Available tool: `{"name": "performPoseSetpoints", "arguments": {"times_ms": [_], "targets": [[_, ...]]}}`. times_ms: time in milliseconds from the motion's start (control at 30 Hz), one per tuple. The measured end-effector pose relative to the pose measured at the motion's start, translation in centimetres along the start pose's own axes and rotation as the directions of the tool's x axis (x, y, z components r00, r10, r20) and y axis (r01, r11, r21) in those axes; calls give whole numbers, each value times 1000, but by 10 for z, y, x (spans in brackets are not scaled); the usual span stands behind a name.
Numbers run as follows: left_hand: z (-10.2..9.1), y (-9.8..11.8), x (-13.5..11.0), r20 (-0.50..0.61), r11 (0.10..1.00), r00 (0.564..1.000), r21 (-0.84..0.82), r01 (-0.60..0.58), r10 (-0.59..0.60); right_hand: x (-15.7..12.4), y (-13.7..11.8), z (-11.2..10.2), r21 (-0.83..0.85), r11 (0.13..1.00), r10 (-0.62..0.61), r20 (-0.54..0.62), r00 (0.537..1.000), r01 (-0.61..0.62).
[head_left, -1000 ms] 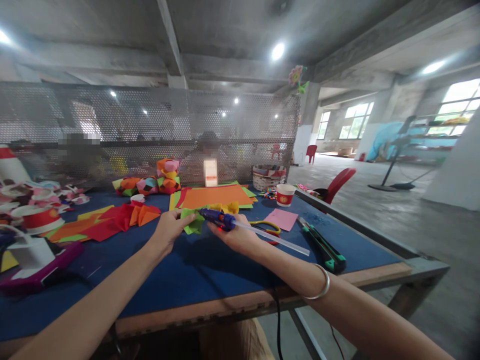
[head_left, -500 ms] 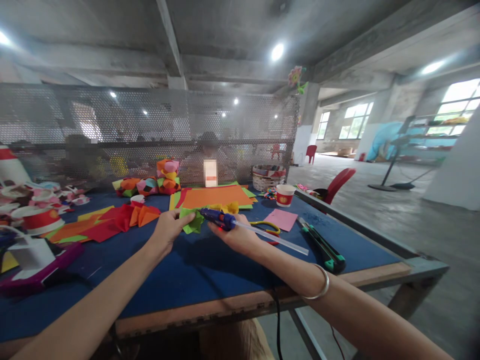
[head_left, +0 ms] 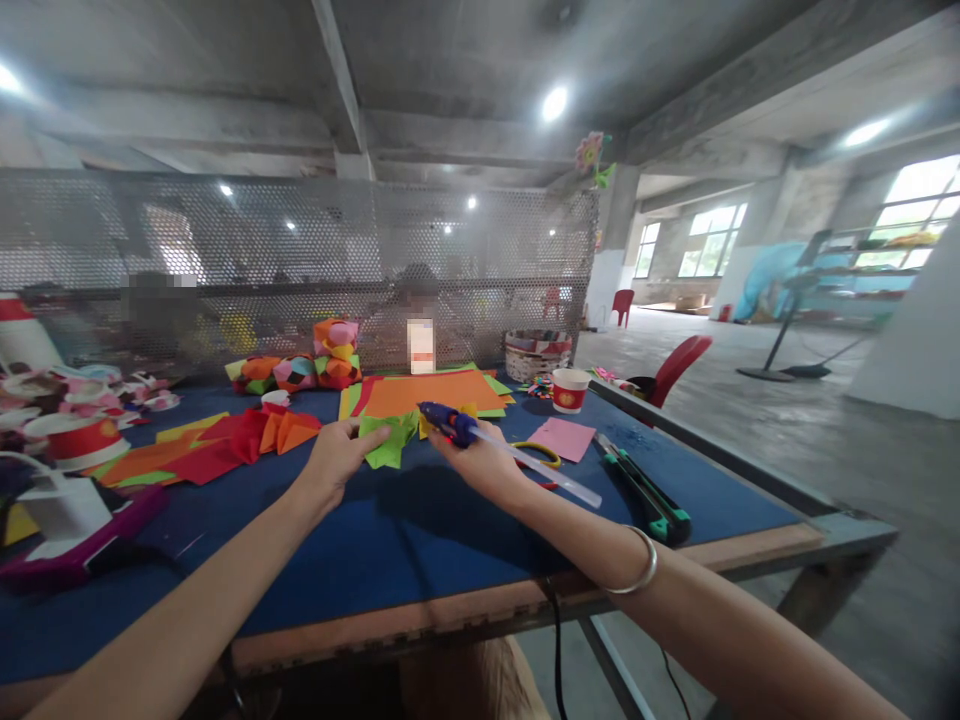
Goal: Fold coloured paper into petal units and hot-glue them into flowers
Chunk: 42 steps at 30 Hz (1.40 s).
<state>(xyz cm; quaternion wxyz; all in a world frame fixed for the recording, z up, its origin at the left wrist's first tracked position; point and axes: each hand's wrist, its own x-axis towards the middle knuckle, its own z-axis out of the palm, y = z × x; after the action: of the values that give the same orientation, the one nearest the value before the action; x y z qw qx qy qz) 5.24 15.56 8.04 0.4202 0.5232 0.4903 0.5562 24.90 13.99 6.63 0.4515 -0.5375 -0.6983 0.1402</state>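
Observation:
Between thumb and fingers, my left hand (head_left: pixel 337 455) pinches a folded piece of green paper (head_left: pixel 388 440) over the blue table top (head_left: pixel 337 570). My right hand (head_left: pixel 480 460) is wrapped round a blue glue gun (head_left: pixel 450 424), with a clear glue stick (head_left: pixel 555 474) poking out of its back end. The nozzle points left and sits a little apart from the green paper. Behind the gun, a piece of yellow paper (head_left: pixel 471 409) is mostly hidden. Scissors (head_left: pixel 544 454) with yellow and red handles lie partly covered by my right hand.
Orange sheets (head_left: pixel 420 393) lie stacked behind my hands. On the right are a pink sheet (head_left: pixel 562 438), a utility knife (head_left: pixel 645 490) and a paper cup (head_left: pixel 571 390). Red and orange paper pieces (head_left: pixel 225 445) spread leftward. A mesh screen (head_left: pixel 480 260) stands at the back, with people behind it.
My right hand has drawn the glue gun slightly right and up, its nozzle coming away from the green paper. The green paper shows more fully; my left hand has hardly moved.

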Motion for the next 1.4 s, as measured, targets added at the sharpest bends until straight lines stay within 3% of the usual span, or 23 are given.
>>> {"name": "performPoseSetpoints", "arguments": {"times_ms": [67,200,300,467,800,1000,1133,1400], "targets": [[3,2,-4,90,1000,995,-6,30,-30,3,2,0,205,977,54,21,998,-57],[6,7,-13,293,997,953,12,76,-76,2,-1,-2,559,785,184,204,961,-269],[7,8,-15,384,996,919,36,85,-92,0,-2,-1,637,697,182,285,941,-328],[7,7,-15,419,994,901,56,99,-113,-2,1,2,684,658,116,321,940,-315],[6,5,-13,403,992,906,67,110,-127,-1,-1,2,586,759,109,318,942,-285],[5,2,-13,397,990,908,99,105,-136,2,8,6,506,862,-96,197,976,-17],[5,1,-11,395,989,907,102,111,-143,5,11,7,462,882,-188,160,969,95],[5,0,-11,397,985,906,139,100,-148,4,11,8,418,907,-150,200,968,54]]}}
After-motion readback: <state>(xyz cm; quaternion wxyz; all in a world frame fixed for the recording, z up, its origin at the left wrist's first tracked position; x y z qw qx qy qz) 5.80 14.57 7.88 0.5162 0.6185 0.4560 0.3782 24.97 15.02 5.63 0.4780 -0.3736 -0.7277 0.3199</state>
